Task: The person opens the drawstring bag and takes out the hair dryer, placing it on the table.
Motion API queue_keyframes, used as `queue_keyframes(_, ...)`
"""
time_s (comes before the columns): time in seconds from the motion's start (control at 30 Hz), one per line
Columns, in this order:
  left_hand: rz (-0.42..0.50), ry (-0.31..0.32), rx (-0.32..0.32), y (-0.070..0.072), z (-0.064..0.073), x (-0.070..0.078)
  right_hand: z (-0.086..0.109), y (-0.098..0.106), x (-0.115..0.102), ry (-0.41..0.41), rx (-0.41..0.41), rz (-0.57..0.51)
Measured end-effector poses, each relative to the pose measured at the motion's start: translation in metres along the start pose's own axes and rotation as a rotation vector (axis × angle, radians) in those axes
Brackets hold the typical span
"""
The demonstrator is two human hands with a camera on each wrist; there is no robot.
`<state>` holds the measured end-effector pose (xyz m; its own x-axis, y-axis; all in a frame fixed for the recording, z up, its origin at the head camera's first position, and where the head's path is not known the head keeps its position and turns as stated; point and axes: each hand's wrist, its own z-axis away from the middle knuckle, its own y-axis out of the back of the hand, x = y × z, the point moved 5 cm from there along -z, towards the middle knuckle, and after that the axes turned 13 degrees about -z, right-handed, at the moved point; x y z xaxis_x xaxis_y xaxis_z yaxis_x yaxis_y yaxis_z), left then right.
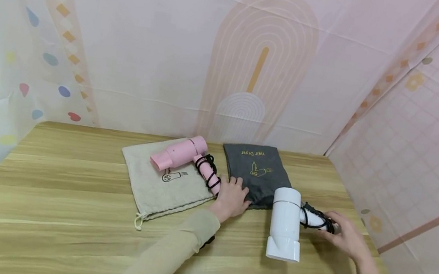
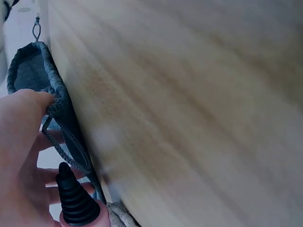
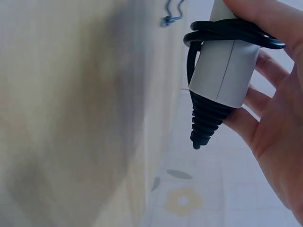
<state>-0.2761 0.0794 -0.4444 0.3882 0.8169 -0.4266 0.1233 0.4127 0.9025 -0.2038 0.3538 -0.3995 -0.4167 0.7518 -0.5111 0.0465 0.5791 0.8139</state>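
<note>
My left hand (image 1: 232,197) pinches the mouth edge of a dark grey drawstring bag (image 1: 264,185) printed "Hair Dryer". The left wrist view shows the thumb on the gathered rim (image 2: 50,66) and the fingers at its other side, with a cord loop (image 2: 64,152) hanging between. My right hand (image 1: 349,241) grips a white hair dryer (image 1: 285,220) by its handle, which has black cable wound round it. The dryer's nozzle points toward me, and its shadow falls on the table. The handle's end and ribbed cable sleeve (image 3: 208,120) show in the right wrist view.
Left of the dark bag, a pink hair dryer (image 1: 179,154) with wound black cable lies on a beige drawstring bag (image 1: 146,185). Its handle end is beside my left hand. The wooden table (image 1: 66,228) meets patterned curtains (image 1: 151,54) at the back and sides.
</note>
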Motion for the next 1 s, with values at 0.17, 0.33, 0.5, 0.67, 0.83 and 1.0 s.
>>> queue_keyframes(0.17, 0.003, -0.035, -0.015, -0.002, 0.003, 0.000, -0.007, 0.005, -0.001, -0.044, 0.045, -0.013)
queue_keyframes(0.33, -0.004, -0.052, 0.005, -0.003, 0.009, 0.003, -0.018, 0.005, -0.003, -0.056, 0.114, -0.008)
queue_keyframes(0.5, -0.027, -0.043, 0.039, -0.002, 0.017, 0.006, -0.030, -0.001, -0.001, -0.170, 0.134, 0.027)
queue_keyframes(0.67, -0.025, -0.043, 0.050, 0.001, 0.022, 0.007, -0.043, -0.011, 0.001, -0.306, 0.137, 0.042)
queue_keyframes(0.83, 0.006, -0.044, 0.051, 0.001, 0.024, 0.007, -0.059, -0.021, 0.002, -0.419, 0.142, 0.043)
queue_keyframes(1.0, 0.021, -0.049, 0.051, 0.000, 0.023, 0.006, -0.076, -0.029, 0.003, -0.508, 0.142, 0.068)
